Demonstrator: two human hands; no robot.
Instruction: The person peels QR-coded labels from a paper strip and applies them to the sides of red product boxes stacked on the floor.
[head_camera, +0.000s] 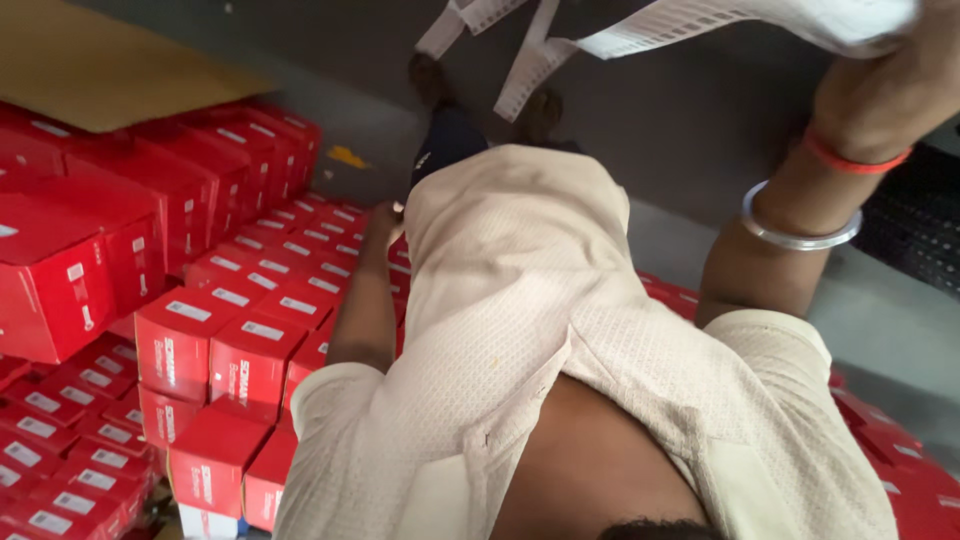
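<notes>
- Nearest the camera, the person's cream shirt (520, 300) fills the middle of the downward view.
- Stacked red boxes (250, 330) with white labels cover the floor (680, 120) on both sides of the body, piled higher at the left edge.
- The left hand (383, 222) reaches down to the top row of boxes. The shirt half hides it, so I cannot tell whether its grip is open or closed.
- The right hand (890, 90), with a silver bangle (800, 235) at the wrist, is raised at the upper right, its grip closed on white paper strips (560, 45) that trail left.
- The work seems to be at a box-handling step. Bringing the strips to the boxes would call for lowering the right hand.
- Farthest off, a brown cardboard sheet (90, 60) lies over the boxes in the far left corner.
</notes>
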